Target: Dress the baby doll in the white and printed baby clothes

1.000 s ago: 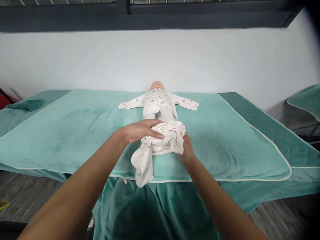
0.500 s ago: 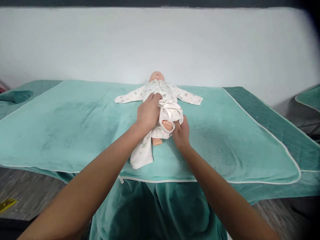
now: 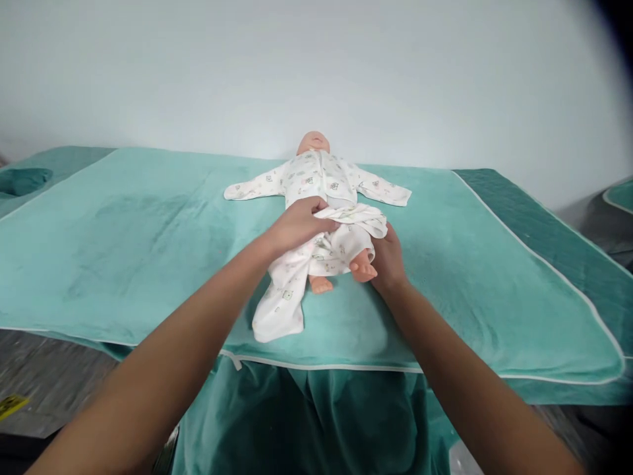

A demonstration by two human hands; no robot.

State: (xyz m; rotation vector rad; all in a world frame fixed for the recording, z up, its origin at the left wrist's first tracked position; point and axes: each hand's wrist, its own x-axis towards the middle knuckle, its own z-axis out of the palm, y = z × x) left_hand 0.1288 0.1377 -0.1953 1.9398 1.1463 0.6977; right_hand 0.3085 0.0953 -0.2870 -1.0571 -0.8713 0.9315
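Observation:
A baby doll lies on its back, arms spread, in a white printed top. White printed baby pants lie across its lower body; one leg hangs flat toward the front edge, and the waist is bunched over the doll's thighs. My left hand is closed on the bunched cloth, thumb and fingers pinching its left side. On the other side, my right hand grips the pants by the doll's raised leg, its fingers partly hidden behind cloth and leg. One bare foot sticks out of the pants; the other foot rests lower.
A light green plush blanket with white piping covers the table, over a darker green cloth. A white wall stands right behind the doll's head. Yellow tape marks the floor at the lower left.
The doll's foot has come out through the bunched pants leg. My right hand has moved right and the cloth has spread out. My left hand has shifted slightly lower.

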